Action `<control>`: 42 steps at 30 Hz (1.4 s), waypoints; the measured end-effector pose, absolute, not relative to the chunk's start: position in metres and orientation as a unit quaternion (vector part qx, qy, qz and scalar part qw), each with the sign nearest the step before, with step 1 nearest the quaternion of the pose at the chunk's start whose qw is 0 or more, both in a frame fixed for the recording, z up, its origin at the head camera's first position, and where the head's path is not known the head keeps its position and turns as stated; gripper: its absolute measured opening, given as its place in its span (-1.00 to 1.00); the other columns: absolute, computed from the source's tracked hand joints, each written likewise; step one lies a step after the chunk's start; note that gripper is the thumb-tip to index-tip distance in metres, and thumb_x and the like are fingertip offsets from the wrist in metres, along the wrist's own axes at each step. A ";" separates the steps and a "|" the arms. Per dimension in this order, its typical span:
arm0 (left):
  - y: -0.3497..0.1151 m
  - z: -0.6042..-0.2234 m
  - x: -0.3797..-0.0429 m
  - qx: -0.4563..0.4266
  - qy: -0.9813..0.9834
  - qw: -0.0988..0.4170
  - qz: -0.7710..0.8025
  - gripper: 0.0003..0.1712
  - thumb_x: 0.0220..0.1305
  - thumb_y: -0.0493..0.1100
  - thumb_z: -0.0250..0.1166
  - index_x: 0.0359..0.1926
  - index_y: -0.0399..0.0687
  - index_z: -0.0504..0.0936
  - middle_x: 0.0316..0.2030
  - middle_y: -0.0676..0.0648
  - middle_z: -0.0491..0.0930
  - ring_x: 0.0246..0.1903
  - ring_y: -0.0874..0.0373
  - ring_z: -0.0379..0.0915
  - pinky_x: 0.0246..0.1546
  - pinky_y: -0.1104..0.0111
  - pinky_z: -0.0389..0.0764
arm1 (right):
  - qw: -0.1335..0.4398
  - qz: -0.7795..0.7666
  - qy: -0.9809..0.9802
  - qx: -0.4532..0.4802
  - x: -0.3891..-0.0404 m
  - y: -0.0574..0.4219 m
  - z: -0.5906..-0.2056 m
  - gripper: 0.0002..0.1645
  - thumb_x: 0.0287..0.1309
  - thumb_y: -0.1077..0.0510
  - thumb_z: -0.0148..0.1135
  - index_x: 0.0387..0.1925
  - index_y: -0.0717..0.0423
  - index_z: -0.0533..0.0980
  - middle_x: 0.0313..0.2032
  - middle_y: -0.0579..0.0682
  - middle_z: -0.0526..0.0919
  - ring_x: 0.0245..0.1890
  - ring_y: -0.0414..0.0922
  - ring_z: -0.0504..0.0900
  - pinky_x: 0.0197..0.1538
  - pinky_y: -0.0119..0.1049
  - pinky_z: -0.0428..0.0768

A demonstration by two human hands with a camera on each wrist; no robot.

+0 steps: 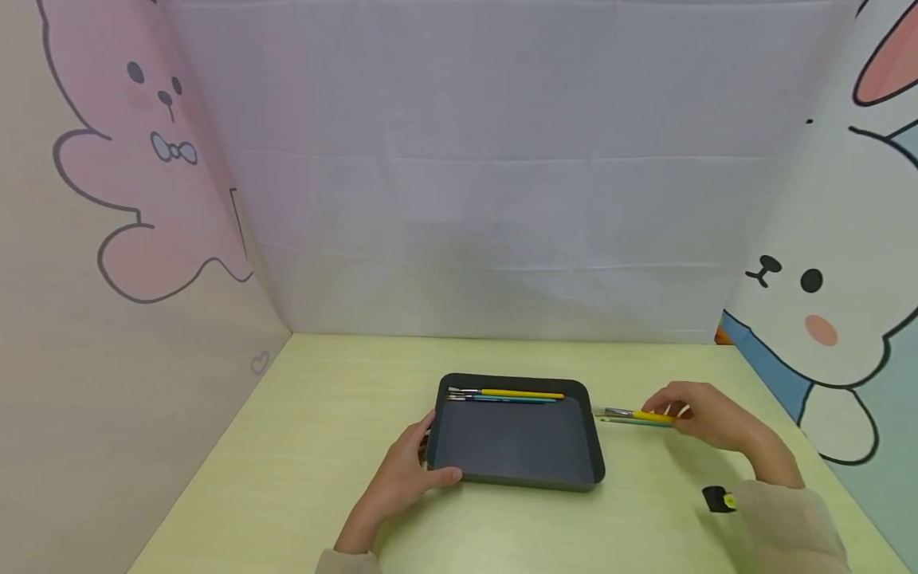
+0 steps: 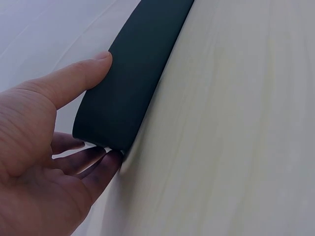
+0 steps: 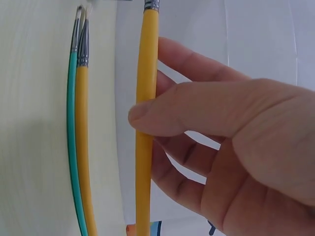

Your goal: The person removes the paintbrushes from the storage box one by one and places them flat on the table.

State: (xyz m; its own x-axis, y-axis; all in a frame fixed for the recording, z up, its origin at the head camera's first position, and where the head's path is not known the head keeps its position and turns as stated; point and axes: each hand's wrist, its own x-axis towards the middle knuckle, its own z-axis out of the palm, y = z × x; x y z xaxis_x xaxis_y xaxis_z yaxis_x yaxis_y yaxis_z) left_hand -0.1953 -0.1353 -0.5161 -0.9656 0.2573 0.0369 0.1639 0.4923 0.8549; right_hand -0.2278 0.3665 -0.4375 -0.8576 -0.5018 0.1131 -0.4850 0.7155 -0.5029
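My left hand [image 1: 407, 472] grips the near left corner of a dark grey tray [image 1: 512, 446]. In the left wrist view the thumb lies against the tray's side wall [image 2: 130, 73], fingers bent around the corner. To the right of the tray, my right hand [image 1: 713, 414] pinches a yellow paintbrush [image 3: 146, 64] by its handle, between thumb and fingers. Its bristles point toward the tray. Below it a teal paintbrush [image 3: 73, 123] and another yellow-handled paintbrush [image 3: 82, 108] lie side by side on the table. Inside the tray, a yellow brush [image 1: 523, 394] and blue-handled brushes [image 1: 516, 401] lie along the far wall.
The pale wooden table [image 1: 344, 399] meets a white cloth backdrop [image 1: 488, 239] behind. Cartoon-printed panels stand on both sides. Beside the right sleeve shows a small black device [image 1: 715, 500] with a yellow-green spot.
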 end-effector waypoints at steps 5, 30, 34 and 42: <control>-0.135 -0.517 -0.196 0.122 0.864 0.049 0.487 0.34 0.06 0.13 0.70 0.68 -0.14 0.12 0.51 -0.35 0.31 0.36 -0.29 0.43 0.33 -0.12 0.53 | 0.016 -0.262 0.928 -0.264 -0.227 0.375 -0.441 -0.50 0.08 0.59 0.39 -0.02 0.09 0.73 -0.14 -0.11 0.74 -0.23 -0.30 0.60 -0.17 -0.29 0.70; -0.136 -0.516 -0.196 0.124 0.855 0.054 0.500 0.34 0.09 0.11 0.69 0.69 -0.15 0.10 0.52 -0.35 0.29 0.36 -0.29 0.43 0.33 -0.11 0.52 | 0.054 -0.246 0.942 -0.223 -0.244 0.380 -0.472 -0.56 0.08 0.61 0.35 -0.14 0.09 0.73 -0.16 -0.01 0.75 -0.26 -0.16 0.65 -0.18 -0.27 0.69; -0.136 -0.515 -0.195 0.128 0.851 0.055 0.506 0.33 0.10 0.11 0.69 0.69 -0.17 0.09 0.51 -0.36 0.29 0.35 -0.29 0.44 0.33 -0.11 0.52 | 0.051 -0.237 0.946 -0.216 -0.245 0.380 -0.474 -0.55 0.07 0.61 0.36 -0.17 0.06 0.72 -0.19 -0.04 0.74 -0.27 -0.19 0.62 -0.20 -0.28 0.67; -0.136 -0.514 -0.194 0.125 0.850 0.056 0.508 0.33 0.10 0.10 0.69 0.69 -0.17 0.09 0.52 -0.36 0.28 0.35 -0.29 0.43 0.33 -0.11 0.52 | 0.043 -0.230 0.951 -0.203 -0.245 0.379 -0.473 -0.56 0.04 0.61 0.38 -0.20 0.07 0.71 -0.24 -0.08 0.71 -0.29 -0.16 0.60 -0.22 -0.26 0.65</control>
